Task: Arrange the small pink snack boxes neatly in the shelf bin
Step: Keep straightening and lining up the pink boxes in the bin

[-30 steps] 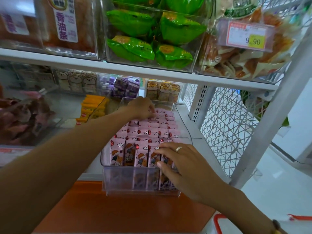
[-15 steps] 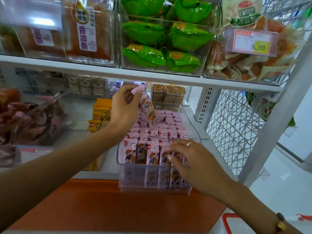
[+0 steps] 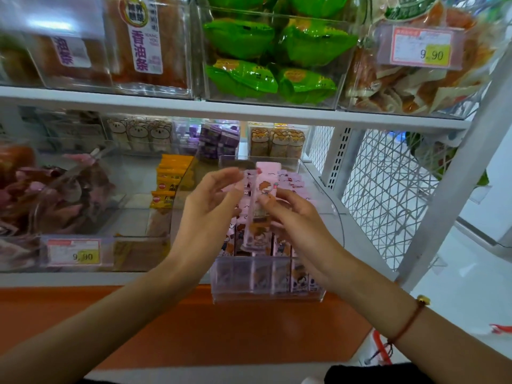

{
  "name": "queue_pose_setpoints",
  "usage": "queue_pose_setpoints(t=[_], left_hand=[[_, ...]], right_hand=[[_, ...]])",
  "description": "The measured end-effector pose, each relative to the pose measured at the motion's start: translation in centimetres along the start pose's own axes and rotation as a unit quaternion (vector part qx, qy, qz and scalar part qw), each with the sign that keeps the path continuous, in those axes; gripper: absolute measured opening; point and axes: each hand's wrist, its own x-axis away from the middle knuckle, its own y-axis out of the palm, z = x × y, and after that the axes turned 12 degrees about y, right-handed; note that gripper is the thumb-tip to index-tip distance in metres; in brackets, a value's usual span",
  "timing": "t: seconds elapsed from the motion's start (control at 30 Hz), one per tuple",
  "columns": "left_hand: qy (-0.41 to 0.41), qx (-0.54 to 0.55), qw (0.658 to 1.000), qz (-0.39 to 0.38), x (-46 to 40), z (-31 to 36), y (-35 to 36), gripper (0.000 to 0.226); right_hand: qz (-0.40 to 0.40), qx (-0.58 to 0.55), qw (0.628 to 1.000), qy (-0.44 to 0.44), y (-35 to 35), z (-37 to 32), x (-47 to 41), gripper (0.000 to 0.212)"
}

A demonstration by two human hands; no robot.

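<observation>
Pink snack boxes (image 3: 279, 187) fill a clear bin (image 3: 266, 296) on the lower shelf (image 3: 83, 278), standing in rows with cartoon faces outward. One pink box (image 3: 261, 206) is raised upright above the near rows; the right hand (image 3: 297, 220) holds it in a narrow grip, thumb on its front. The left hand (image 3: 206, 206) sits just left of it, fingers loosely spread, and whether they touch it is unclear. Price tags (image 3: 421, 48) read 9.90; a far-left label (image 3: 145, 37) reads 香油条.

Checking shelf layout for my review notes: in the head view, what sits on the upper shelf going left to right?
Brown snack packs with purple-lettered labels → green packets in a clear bin → orange-and-white packets behind a 9.90 price tag.
</observation>
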Motion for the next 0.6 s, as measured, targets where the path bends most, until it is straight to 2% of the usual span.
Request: queue_pose_setpoints(t=[0.07, 0.17, 0.23, 0.33, 0.5, 0.6], left_hand=[[-0.008, -0.025, 0.999, -0.029, 0.4, -0.1, 0.2, 0.033], [-0.001, -0.036, 0.996, -0.087, 1.0, -0.1, 0.5, 0.041], [0.029, -0.092, 0.991, -0.097, 1.2, -0.2, 0.5, 0.047], [0.070, -0.137, 0.985, -0.078, 1.2, -0.2, 0.7, 0.040], [0.071, -0.126, 0.986, -0.083, 1.1, -0.1, 0.9, 0.035], [0.078, -0.161, 0.979, -0.098, 1.0, -0.4, 0.8, 0.021]], right_hand=[[-0.004, -0.038, 0.999, 0.034, -0.1, 0.0, -0.1, 0.047], [-0.010, -0.078, 0.996, 0.042, 0.0, 0.0, 0.0, 0.041], [-0.003, -0.085, 0.996, 0.033, 0.1, 0.0, 0.1, 0.038], [0.005, -0.112, 0.994, 0.014, -0.3, -0.1, 0.0, 0.035], [-0.090, -0.149, 0.985, -0.017, -1.5, -0.6, 0.3, 0.014], [-0.058, -0.126, 0.990, -0.031, -1.6, -0.4, 0.3, 0.017]])
